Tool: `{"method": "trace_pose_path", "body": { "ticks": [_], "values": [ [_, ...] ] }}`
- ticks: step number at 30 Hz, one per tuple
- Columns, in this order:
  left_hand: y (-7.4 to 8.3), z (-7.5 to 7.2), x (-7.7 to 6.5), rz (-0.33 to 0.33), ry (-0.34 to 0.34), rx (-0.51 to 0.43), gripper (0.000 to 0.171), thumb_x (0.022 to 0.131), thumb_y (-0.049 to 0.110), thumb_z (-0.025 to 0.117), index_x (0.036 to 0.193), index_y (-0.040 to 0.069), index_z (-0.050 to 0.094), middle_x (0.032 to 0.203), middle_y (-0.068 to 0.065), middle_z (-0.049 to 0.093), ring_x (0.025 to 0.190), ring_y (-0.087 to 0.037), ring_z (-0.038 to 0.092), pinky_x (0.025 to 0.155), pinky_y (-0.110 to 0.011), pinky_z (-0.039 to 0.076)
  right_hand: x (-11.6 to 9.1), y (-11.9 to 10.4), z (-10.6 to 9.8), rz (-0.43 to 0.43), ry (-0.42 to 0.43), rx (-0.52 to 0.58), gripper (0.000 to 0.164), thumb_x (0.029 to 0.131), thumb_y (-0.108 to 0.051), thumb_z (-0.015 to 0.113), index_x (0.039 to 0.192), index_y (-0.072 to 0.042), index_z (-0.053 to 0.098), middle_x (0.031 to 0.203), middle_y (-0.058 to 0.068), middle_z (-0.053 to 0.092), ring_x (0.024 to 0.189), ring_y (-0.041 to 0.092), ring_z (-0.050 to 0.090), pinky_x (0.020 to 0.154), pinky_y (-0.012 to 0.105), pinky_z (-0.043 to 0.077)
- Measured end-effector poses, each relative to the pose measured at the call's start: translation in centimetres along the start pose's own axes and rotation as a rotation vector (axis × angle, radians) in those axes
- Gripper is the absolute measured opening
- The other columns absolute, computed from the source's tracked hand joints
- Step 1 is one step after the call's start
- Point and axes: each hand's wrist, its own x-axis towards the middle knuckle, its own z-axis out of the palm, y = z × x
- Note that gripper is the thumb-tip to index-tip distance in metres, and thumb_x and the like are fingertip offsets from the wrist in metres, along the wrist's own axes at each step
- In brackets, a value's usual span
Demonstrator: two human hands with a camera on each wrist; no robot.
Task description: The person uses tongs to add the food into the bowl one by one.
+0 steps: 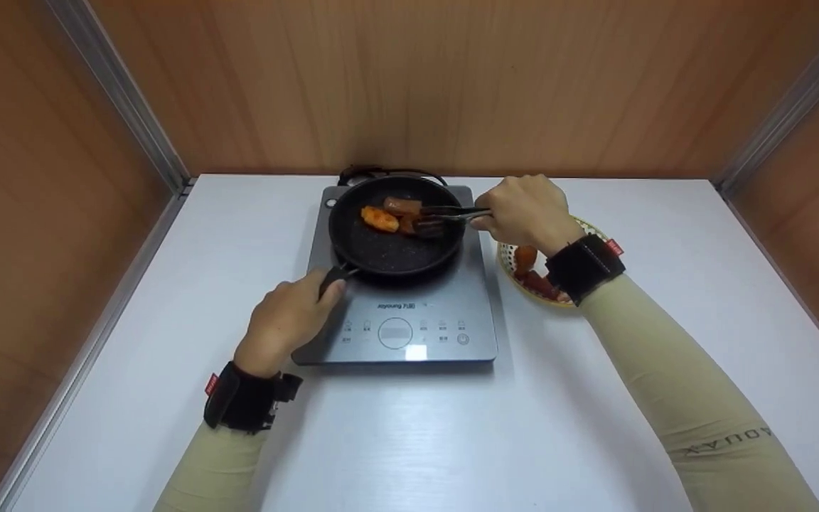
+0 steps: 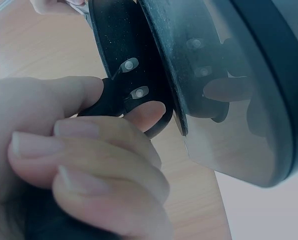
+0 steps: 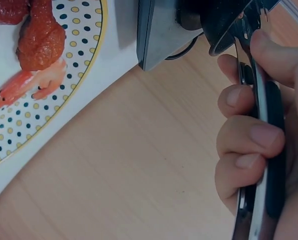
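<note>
My left hand (image 1: 294,313) grips the black handle (image 2: 104,97) of a frying pan (image 1: 395,252), its fingers curled round it in the left wrist view. In my right hand (image 1: 529,213) is a pair of metal tongs (image 3: 258,100), with the fingers wrapped round both arms. The tips of the tongs reach into the pan beside the food pieces. An orange piece of food (image 1: 379,219) lies left of a brown sausage-like piece (image 1: 402,206), and another small piece (image 1: 407,225) sits close to the tongs. Whether the tongs pinch a piece I cannot tell.
Under the pan is a flat induction cooker (image 1: 381,348) with a touch panel. At its right stands a dotted, yellow-rimmed plate (image 3: 84,65) with a drumstick (image 3: 41,40), a shrimp (image 3: 34,82) and other red-brown food. Wooden panels (image 1: 452,85) enclose the white table (image 1: 395,441).
</note>
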Motion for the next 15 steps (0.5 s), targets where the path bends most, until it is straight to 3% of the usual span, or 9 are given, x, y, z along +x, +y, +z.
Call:
{"method": "trace_pose_path", "body": {
  "ticks": [7, 15],
  "values": [
    [-0.04, 0.15, 0.04, 0.002, -0.006, -0.004, 0.034, 0.114, 0.043, 0.047, 0.111, 0.011, 0.057, 0.09, -0.013, 0.064, 0.079, -0.029, 0.06, 0.064, -0.041, 0.043, 0.39, -0.06, 0.03, -0.005, -0.04, -0.03, 0.027, 0.098, -0.048, 0.073, 0.098, -0.022, 0.081, 0.082, 0.004, 0.073, 0.077, 0.033, 0.066, 0.071, 0.053, 0.052],
    [0.1, 0.06, 0.09, 0.0, -0.009, -0.002, 0.034, 0.114, 0.044, 0.046, 0.109, 0.012, 0.055, 0.087, -0.012, 0.061, 0.077, -0.029, 0.057, 0.062, -0.04, 0.04, -0.08, 0.18, 0.03, -0.019, 0.011, -0.034, 0.026, 0.097, -0.046, 0.076, 0.096, -0.02, 0.08, 0.081, 0.004, 0.074, 0.075, 0.034, 0.067, 0.07, 0.054, 0.053]
  ]
}}
